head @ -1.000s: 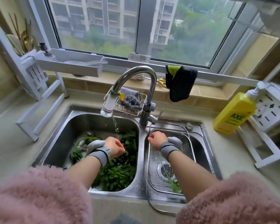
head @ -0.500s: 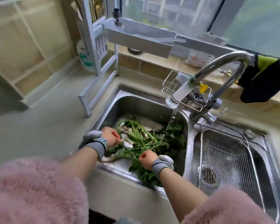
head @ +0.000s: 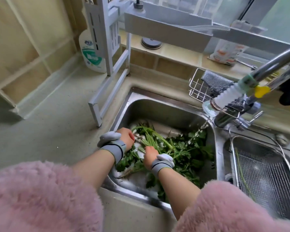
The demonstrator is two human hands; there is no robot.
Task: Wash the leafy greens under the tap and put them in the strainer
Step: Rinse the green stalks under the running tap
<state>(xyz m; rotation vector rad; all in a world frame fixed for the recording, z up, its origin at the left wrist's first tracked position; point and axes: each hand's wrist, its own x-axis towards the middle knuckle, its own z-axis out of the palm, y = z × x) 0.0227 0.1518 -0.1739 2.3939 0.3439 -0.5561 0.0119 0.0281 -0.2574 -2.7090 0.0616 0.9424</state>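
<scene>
Two bare hands work in the left stainless steel sink basin (head: 159, 106), each with a grey strap on the wrist below a fluffy pink sleeve (head: 45, 196). Her left hand (head: 126, 137) curls round the pale root ends of a bunch of long-stemmed leafy greens (head: 179, 148), and her right hand (head: 150, 154) pinches the stems just beside it; exactly how the fingertips close is hidden under the backs of the hands. Most of the greens lie loose on the floor of that basin, leaves towards its right wall. From the curved chrome tap with a white filter nozzle (head: 224, 99), above the basin's right rear corner, a thin stream of water (head: 197, 131) falls onto the leaves, well away from the gripped stems. Just right of the basin sits the rectangular wire-mesh strainer (head: 264, 173), holding what looks like a single green stalk. The washing seems barely begun. Wet, thin stems could slip from so light a hold and drop back, or snap if tugged while tangled in the pile. Lifting the bunch across the divider may also trail drips and stray leaves onto the grey countertop (head: 57, 124) left of the basin.
</scene>
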